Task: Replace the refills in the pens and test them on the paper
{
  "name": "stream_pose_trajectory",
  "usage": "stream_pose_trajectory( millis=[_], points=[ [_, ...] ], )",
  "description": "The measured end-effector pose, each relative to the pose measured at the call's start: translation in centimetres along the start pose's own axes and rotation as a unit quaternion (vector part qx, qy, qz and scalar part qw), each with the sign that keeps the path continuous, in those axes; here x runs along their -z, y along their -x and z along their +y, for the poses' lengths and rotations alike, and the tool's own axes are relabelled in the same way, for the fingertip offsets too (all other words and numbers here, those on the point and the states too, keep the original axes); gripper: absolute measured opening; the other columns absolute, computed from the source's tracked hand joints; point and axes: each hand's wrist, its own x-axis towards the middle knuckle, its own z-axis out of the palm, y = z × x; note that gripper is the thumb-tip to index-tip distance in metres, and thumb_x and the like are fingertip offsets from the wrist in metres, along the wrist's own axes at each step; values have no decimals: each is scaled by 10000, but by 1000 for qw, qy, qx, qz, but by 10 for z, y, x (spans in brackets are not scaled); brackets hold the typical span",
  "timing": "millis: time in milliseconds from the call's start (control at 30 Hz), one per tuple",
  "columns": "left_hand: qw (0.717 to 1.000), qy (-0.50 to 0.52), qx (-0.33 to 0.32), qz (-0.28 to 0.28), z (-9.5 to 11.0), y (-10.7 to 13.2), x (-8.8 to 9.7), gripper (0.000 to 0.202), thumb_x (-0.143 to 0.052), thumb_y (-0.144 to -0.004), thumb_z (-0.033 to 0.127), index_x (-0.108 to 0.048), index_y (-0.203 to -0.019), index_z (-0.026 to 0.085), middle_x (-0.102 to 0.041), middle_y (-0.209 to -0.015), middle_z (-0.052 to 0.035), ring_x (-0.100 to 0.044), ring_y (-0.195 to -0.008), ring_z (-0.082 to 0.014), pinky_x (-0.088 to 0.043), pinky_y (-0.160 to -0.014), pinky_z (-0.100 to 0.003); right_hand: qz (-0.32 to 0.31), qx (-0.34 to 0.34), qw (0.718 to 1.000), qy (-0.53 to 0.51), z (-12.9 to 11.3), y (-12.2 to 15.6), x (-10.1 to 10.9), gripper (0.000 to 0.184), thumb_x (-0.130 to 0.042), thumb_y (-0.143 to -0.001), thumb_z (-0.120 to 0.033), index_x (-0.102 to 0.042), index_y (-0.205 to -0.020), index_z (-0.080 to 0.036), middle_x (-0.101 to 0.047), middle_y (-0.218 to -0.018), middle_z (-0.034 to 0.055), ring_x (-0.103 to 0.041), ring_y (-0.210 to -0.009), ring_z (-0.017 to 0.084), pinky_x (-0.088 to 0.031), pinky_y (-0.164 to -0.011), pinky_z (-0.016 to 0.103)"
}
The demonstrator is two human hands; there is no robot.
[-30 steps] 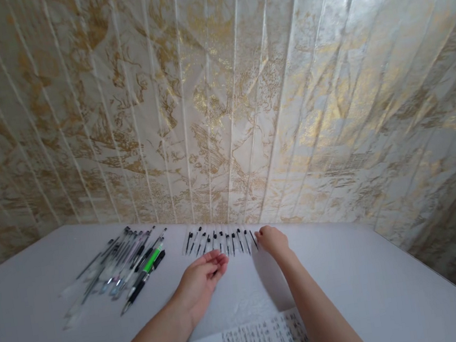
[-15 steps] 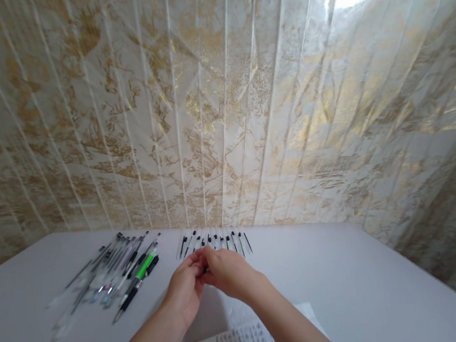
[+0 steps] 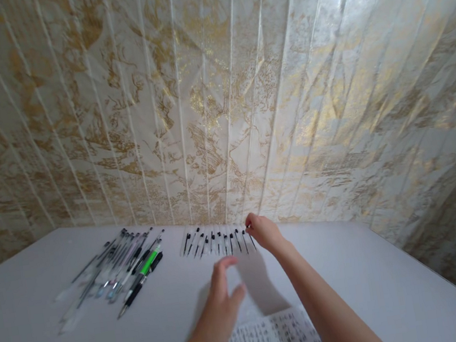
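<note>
A row of several thin black pen refills or slim pens (image 3: 217,243), most with a dark blob at the far end, lies near the table's back edge. At the right end of this row is my right hand (image 3: 265,233), its thumb and fingers pinched together over the last one. A small dark bit shows at the fingertips, too small to name. My left hand (image 3: 223,297) hovers nearer to me, in front of the row, with thumb and fingers apart and nothing between them. Below it lies a paper with handwriting (image 3: 274,338), partly covered by my forearms.
To the left lies a loose pile of pens (image 3: 113,265), several of them clear or grey. A pen with a bright green barrel (image 3: 149,261) is at its right side. Behind the white table (image 3: 332,269) hangs a gold-patterned curtain-like covering (image 3: 202,112).
My hands were together in front of the row and have parted. The right has moved right and away to the row's end; the left has drawn back toward me and opened.
</note>
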Motion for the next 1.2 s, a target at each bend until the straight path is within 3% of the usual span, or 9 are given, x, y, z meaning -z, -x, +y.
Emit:
stream_pose_trajectory(
  millis=[67, 133, 200, 300, 367, 467, 667, 933, 1200],
  points=[
    [967, -193, -90, -142, -14, 13, -7, 434, -580, -713, 131, -548, -1129, 248, -357, -1449, -86, -349, -1296, -304, -297, -1039, -491, 7, -35, 999, 10, 22, -18, -9, 191, -498, -840, -130, -587, -1008, -148, -671, -1009, 151, -612, -931, 231, -381, -687, 282],
    [899, -334, -159, -236, -25, 21, -12, 461, -624, -668, 134, -550, -1118, 198, -295, -1485, -133, -275, -1334, -355, -269, -1050, -530, 6, -50, 999, 11, 35, -31, -22, 193, -506, -839, -124, -593, -1008, -155, -672, -1010, 135, -613, -938, 228, -393, -699, 284],
    [845, -407, -216, -274, -30, 24, -14, 430, -637, -705, 186, -542, -1124, 161, -323, -1468, -175, -268, -1340, -366, -280, -1053, -517, 4, -53, 999, 5, 39, -40, -36, 196, -509, -848, -124, -596, -1019, -164, -669, -1022, 112, -611, -957, 216, -413, -726, 283],
    [814, -430, -280, -273, -32, 23, -13, 352, -543, -839, 334, -530, -1144, 158, -412, -1412, -189, -355, -1303, -337, -342, -1031, -465, -5, -54, 998, -8, 40, -47, -49, 185, -511, -882, -163, -595, -1046, -162, -651, -1043, 89, -597, -988, 198, -448, -794, 299],
    [809, -432, -289, -275, -29, 23, -12, 361, -506, -864, 374, -531, -1154, 160, -432, -1397, -192, -375, -1291, -338, -362, -1020, -464, -12, -62, 998, -14, 42, -49, -51, 219, -524, -903, -243, -579, -1096, -155, -617, -1093, 83, -589, -991, 198, -476, -830, 353],
    [808, -437, -260, -296, -23, 24, -11, 393, -552, -831, 309, -522, -1186, 144, -408, -1415, -201, -349, -1305, -358, -347, -1026, -503, -30, -77, 996, -17, 47, -47, -48, 309, -536, -902, -326, -547, -1163, -162, -567, -1169, 84, -585, -982, 203, -503, -827, 413],
    [808, -446, -215, -319, -7, 27, -12, 434, -571, -791, 228, -512, -1212, 139, -413, -1417, -190, -344, -1309, -356, -316, -1039, -526, -68, -89, 993, -37, 48, -39, -42, 303, -536, -903, -318, -548, -1166, -168, -565, -1174, 87, -586, -978, 200, -506, -821, 399],
    [803, -432, -317, -260, -24, 24, -9, 373, -515, -862, 425, -547, -1128, 165, -534, -1274, -173, -460, -1204, -323, -406, -962, -426, -75, -93, 990, -76, 41, -50, -46, 305, -541, -900, -318, -546, -1168, -171, -565, -1173, 82, -586, -982, 203, -506, -819, 400],
    [798, -458, -273, -279, -17, 26, -10, 387, -554, -846, 391, -543, -1145, 146, -498, -1311, -182, -426, -1232, -347, -407, -966, -468, -76, -109, 986, -103, 44, -49, -49, 305, -545, -898, -316, -550, -1164, -166, -566, -1171, 85, -586, -981, 203, -507, -817, 395]
  ],
)
